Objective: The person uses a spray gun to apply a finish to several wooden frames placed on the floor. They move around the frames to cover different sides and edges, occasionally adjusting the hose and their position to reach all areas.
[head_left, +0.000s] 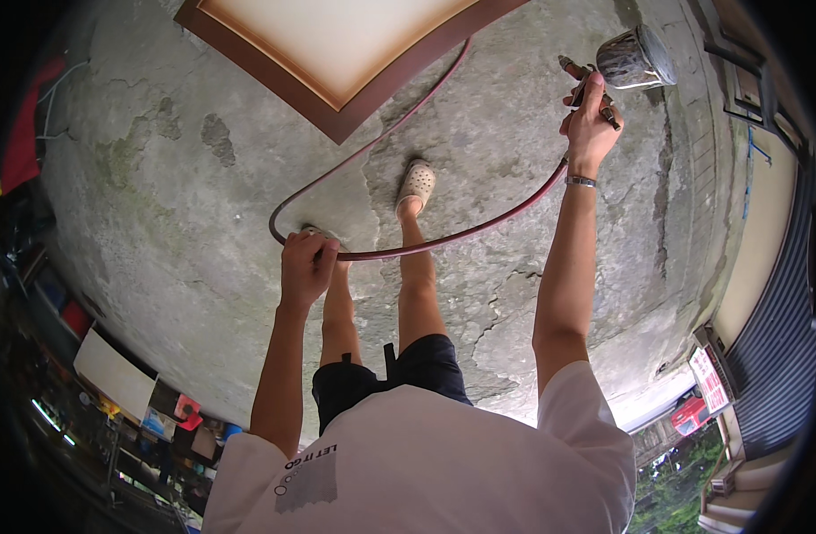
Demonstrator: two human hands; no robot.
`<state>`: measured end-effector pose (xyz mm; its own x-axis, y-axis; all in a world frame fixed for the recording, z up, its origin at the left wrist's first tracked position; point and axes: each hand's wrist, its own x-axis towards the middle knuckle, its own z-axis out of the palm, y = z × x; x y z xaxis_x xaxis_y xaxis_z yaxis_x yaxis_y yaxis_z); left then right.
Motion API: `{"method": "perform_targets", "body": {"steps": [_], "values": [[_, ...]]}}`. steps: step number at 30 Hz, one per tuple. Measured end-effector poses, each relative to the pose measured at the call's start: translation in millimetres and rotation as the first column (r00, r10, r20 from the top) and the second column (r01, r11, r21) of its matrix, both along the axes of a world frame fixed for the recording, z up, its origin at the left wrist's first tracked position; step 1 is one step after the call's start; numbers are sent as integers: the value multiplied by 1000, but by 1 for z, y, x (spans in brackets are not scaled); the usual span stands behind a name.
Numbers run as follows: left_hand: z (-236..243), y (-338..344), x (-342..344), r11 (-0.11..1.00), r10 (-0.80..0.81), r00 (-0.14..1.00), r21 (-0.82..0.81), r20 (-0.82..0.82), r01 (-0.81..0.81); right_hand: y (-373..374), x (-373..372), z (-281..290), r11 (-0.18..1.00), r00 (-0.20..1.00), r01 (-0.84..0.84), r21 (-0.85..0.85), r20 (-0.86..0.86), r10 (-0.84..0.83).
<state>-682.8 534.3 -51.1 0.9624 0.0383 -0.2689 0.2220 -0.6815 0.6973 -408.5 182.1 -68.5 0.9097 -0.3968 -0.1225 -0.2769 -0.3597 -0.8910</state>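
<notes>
My right hand (593, 125), out in front at the right, is closed round a spray gun (611, 110) with a paint-stained metal cup (635, 60) on it. From the gun's handle a dark red air hose (479, 226) curves down to the left. My left hand (308, 267) is wrapped round that hose near my left leg. Beyond the left hand the hose loops back up and passes behind a panel (337, 44) with a brown border and a cream middle shaded brown at its edges. The gun's trigger is mostly hidden by my fingers.
Cracked, stained concrete floor (177, 231) lies all round my feet, one in a beige clog (417, 183). A grey corrugated shutter (777, 329) and dark metal frames line the right side. Cluttered shelves with a white board (114, 374) stand at the lower left; red cloth (30, 133) hangs upper left.
</notes>
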Motion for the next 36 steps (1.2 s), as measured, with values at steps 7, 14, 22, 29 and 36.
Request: {"method": "perform_targets", "body": {"steps": [7, 14, 22, 29, 36], "values": [[-5, -28, 16, 994, 95, 995, -52, -38, -97, -20, 53, 5, 987, 979, 150, -63, 148, -139], [-10, -11, 3, 999, 48, 999, 14, -4, -48, -3, 8, 9, 998, 999, 46, -34, 21, -45], [-11, 35, -32, 992, 27, 999, 119, 20, -29, 49, -94, 27, 994, 974, -94, 57, -203, 104], [-1, 58, -56, 993, 17, 1000, 119, 19, -20, 86, -156, 38, 979, 944, -190, 76, -261, 204], [-2, 69, -70, 994, -10, 1000, 106, 21, 8, 103, -200, 36, 942, 906, -328, 72, -257, 335]]}}
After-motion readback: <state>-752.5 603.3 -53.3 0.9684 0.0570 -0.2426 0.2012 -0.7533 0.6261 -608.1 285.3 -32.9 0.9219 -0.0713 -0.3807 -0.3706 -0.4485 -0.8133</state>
